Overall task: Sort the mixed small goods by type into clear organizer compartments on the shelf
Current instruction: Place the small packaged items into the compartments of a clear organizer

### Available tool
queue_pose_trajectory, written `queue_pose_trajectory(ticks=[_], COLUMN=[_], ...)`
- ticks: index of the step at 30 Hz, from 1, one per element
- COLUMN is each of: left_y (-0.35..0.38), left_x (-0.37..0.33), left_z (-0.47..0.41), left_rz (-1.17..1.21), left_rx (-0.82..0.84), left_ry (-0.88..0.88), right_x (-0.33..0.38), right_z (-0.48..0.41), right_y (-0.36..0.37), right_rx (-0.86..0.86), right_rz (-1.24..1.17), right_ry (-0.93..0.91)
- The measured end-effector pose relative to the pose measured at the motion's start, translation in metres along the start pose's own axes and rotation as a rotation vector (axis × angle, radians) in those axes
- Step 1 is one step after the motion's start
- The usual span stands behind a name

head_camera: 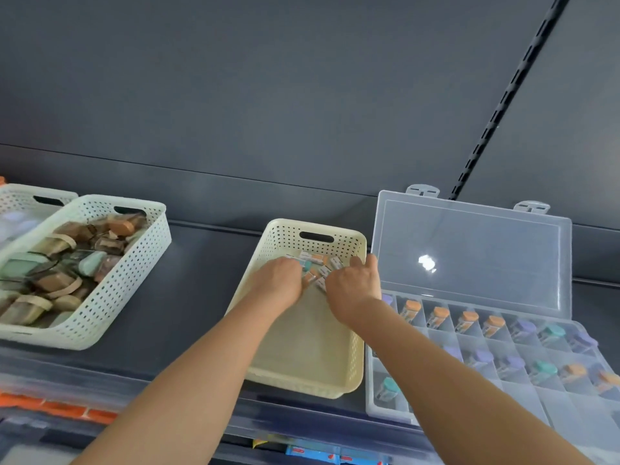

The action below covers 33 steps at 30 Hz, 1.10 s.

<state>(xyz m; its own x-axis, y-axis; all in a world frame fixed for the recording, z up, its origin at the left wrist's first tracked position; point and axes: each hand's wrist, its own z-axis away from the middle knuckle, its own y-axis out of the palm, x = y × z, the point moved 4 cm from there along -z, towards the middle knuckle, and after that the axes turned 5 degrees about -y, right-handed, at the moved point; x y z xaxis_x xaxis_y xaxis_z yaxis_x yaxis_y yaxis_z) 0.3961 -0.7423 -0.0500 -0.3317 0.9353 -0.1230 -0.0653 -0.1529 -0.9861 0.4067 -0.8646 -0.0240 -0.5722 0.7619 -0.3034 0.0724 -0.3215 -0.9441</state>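
Small goods (317, 263): tiny orange, teal and grey-white pieces, piled at the far end of the cream basket (356, 350), mid shelf (201, 280). Left hand (280, 280) and right hand (355, 283) both knuckles-up on the pile, fingers curled down into it. Fingertips hidden, cannot tell what either holds. Clear organizer (523, 394) just right of the basket, lid (469, 250) open, compartments hold orange-, purple- and teal-capped pieces. It is blurred, near right corner cut off. White basket (134, 263) at left holds brownish and green blocks, type unclear.
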Motion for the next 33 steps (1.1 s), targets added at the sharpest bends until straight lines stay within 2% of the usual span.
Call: queue_pose_trajectory(ticks=[7, 11, 14, 19, 24, 33], left_y=[0.006, 0.005, -0.008, -0.036, -0.051, -0.034], left_x=[-0.001, 0.001, 0.007, -0.001, -0.038, -0.125], left_z=[-0.008, -0.005, 0.001, 0.029, 0.074, 0.151], left_rz=[0.28, 0.347, 0.424, 0.636, 0.673, 0.684], left_rx=[0.086, 0.144, 0.049, -0.112, -0.236, -0.285], left_ry=[0.003, 0.025, 0.002, 0.127, 0.265, 0.391], right_x=[0.001, -0.002, -0.008, -0.034, -0.062, -0.126], right_z=[-0.004, -0.001, 0.01, 0.05, 0.104, 0.194], right_y=[0.004, -0.002, -0.01, -0.026, -0.019, 0.024], right_rx=[-0.018, -0.145, -0.287, -0.514, -0.674, -0.76], right_rz=[0.018, -0.055, -0.211, -0.757, -0.873, -0.967], right_ry=[0.023, 0.01, -0.02, 0.018, 0.099, 0.078])
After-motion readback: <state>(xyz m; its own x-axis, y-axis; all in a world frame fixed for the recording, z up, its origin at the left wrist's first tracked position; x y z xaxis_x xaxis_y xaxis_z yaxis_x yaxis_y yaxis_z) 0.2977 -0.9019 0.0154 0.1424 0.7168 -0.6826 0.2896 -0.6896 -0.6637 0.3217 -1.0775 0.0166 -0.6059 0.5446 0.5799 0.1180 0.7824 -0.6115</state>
